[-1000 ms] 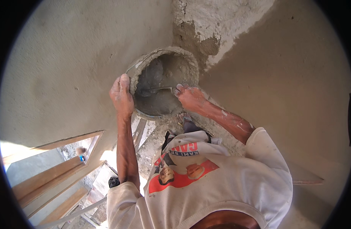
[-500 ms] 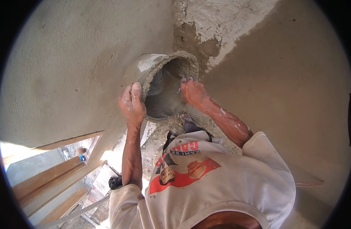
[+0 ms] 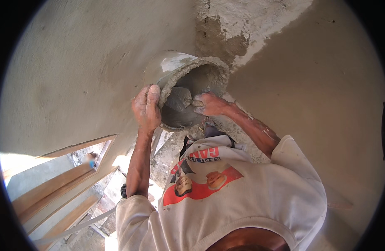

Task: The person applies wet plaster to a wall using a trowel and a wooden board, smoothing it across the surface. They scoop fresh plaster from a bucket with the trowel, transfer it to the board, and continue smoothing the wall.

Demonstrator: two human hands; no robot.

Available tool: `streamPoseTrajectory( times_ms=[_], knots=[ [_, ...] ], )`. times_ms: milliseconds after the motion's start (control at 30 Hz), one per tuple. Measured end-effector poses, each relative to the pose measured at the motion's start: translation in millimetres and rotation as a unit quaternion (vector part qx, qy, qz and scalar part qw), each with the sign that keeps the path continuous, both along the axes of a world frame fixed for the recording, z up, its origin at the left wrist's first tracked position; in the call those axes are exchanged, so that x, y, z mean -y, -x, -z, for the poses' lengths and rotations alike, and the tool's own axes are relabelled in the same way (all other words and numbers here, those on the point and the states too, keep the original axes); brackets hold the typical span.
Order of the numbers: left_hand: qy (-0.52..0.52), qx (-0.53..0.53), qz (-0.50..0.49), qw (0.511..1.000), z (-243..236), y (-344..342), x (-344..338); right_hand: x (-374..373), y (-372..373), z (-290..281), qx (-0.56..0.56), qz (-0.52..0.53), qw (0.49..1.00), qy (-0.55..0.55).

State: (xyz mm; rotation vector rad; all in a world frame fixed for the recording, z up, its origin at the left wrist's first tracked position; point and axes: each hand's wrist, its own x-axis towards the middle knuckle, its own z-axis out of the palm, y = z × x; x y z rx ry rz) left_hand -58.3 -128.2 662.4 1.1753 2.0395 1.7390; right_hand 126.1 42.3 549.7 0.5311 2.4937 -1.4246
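Note:
A mortar-crusted bucket is tipped so that its mouth faces me, with wet grey mortar inside. My left hand grips its left rim, thumb on top and fingers wrapped round the outside. Within the mouth, my right hand is closed round the handle of a trowel. The flat, mortar-smeared trowel blade points left over the mortar. Both hands are streaked with cement.
Plastered walls rise at the left and the right, meeting behind the bucket below a rough pale patch. A wood-framed opening lies at lower left, with a person far beyond it. Rubble-strewn floor shows beneath the bucket.
My right hand has turned and shifted slightly down inside the bucket, and the trowel blade now shows clearly. The left hand keeps its hold on the rim.

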Motion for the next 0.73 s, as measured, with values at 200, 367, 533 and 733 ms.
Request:
streamPoseTrajectory(
  times_ms=[200,367,533,733],
  knots=[
    [-0.012,0.092,-0.135,0.986,48.3,-2.0,-5.1,13.4,3.9,42.7,-0.074,0.049,0.99,0.112],
    [0.002,0.123,-0.255,0.959,74.4,-10.6,9.1,-7.0,10.1,5.3,-0.023,-0.065,0.982,-0.176],
    [0.022,0.196,-0.331,0.923,110.7,11.4,78.5,-43.6,-1.9,-5.9,-0.039,-0.022,0.999,-0.019],
    [0.023,0.358,-0.357,0.862,145.2,7.8,140.9,-200.7,-34.6,42.8,0.097,0.281,0.914,0.276]
  ],
)
